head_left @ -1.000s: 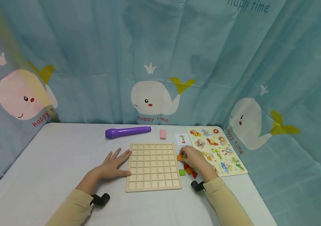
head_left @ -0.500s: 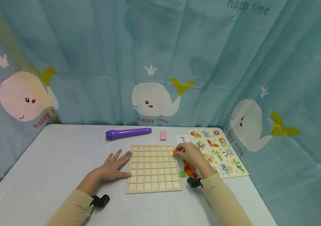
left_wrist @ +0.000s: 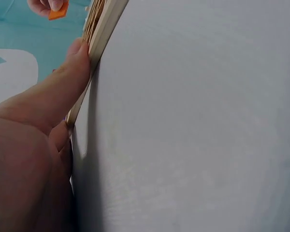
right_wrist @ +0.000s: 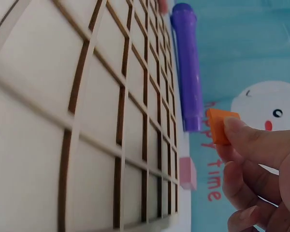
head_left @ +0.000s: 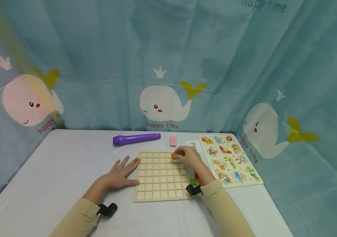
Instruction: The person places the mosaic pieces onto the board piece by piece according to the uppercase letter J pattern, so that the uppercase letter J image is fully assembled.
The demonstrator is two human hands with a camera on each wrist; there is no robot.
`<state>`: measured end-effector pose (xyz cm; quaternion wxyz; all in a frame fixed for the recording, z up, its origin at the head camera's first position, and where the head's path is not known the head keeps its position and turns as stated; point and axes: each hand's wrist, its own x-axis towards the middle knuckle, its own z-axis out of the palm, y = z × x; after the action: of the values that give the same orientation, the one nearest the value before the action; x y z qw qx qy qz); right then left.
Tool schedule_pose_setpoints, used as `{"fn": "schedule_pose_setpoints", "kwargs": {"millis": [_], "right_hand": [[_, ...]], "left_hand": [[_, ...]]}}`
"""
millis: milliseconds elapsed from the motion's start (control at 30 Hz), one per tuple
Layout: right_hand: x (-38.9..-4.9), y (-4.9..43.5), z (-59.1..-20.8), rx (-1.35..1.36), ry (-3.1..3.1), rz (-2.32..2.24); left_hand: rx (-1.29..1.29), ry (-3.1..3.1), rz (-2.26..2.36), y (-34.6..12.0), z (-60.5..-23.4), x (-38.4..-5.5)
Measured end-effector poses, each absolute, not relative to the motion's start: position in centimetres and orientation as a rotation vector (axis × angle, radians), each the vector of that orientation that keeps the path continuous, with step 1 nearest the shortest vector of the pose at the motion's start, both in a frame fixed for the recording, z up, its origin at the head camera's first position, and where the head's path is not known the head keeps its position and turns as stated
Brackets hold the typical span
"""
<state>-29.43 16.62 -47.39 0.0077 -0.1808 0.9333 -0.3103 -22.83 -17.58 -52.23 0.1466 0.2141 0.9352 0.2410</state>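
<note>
A square wooden grid board point(head_left: 161, 176) lies on the white table, its cells bare. My right hand point(head_left: 189, 158) pinches an orange square tile point(right_wrist: 221, 124) between thumb and fingers, over the board's far right part. Flat at the board's left edge rests my left hand point(head_left: 118, 176), fingers spread and straight, with fingertips and thumb touching the rim. In the left wrist view the thumb point(left_wrist: 70, 79) lies along the board's side. A green tile point(head_left: 193, 181) sits just right of the board; red and orange tiles beside it are mostly hidden by my right forearm.
Behind the board lie a purple microphone-shaped stick point(head_left: 136, 139) and a pink block point(head_left: 173, 141). A small printed card point(head_left: 197, 147) is partly covered by my right hand. An insect picture puzzle board point(head_left: 230, 161) lies on the right. A whale-print curtain point(head_left: 168, 65) stands behind the table.
My right hand has lifted an orange tile from the pile right of the board and carried it left over the far right cells. My left hand stays at the board's left edge.
</note>
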Motion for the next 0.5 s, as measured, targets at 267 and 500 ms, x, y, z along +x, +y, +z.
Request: {"fn": "schedule_pose_setpoints", "kwargs": {"millis": [267, 500], "right_hand": [[-30.2, 15.1, -48.0, -0.641, 2.863, -1.021], [-31.1, 13.5, -48.8, -0.657, 2.837, -1.016]], "left_hand": [[0.603, 2.689, 0.698, -17.3, -52.0, -22.7], [0.588, 2.692, 0.684, -17.3, -52.0, -22.8]]}}
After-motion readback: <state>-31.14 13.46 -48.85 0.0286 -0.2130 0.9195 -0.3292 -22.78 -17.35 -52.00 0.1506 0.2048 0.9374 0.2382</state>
